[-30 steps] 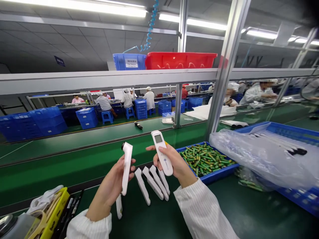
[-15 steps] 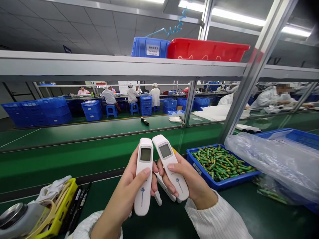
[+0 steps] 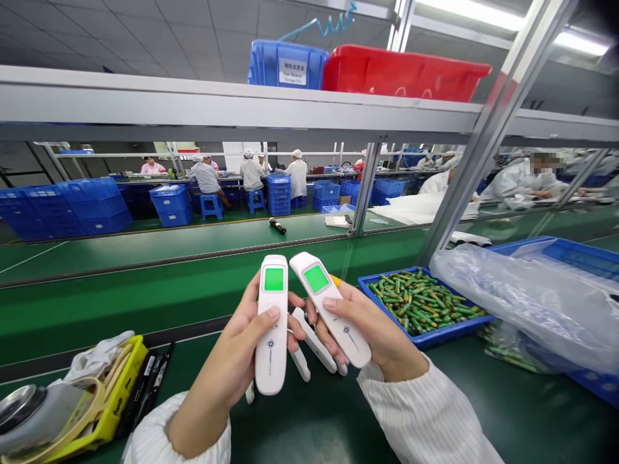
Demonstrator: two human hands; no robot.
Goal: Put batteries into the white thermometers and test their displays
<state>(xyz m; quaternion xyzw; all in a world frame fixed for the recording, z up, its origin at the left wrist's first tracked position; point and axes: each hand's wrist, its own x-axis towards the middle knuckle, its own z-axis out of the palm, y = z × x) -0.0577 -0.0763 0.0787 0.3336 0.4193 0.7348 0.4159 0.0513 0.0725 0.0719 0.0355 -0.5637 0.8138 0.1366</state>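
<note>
My left hand point(image 3: 246, 341) is closed around a white handheld infrared thermometer point(image 3: 271, 354), its thumb resting on the front below the screen. A second white infrared thermometer point(image 3: 351, 338) is gripped by my right hand point(image 3: 367, 322), tilted to the left, with the thumb on its front too. Both small screens glow green. The tops of the two devices lean close together. Behind and below them, more white thermometers point(image 3: 316, 345) lie on the dark green work surface point(image 3: 300, 432), partly hidden by my hands.
At right stands a blue tray point(image 3: 430, 338) of green batteries, beside a clear plastic bag point(image 3: 527, 303). A yellow basket point(image 3: 113, 409) with tape and gloves sits at left, next to black pens point(image 3: 149, 386). A metal shelf point(image 3: 193, 109) carries blue and red bins. Co-workers sit beyond.
Both thermometer screens have turned from dark grey to lit green. The view has tilted down slightly, so the shelf and bins appear higher. Both hands keep their hold.
</note>
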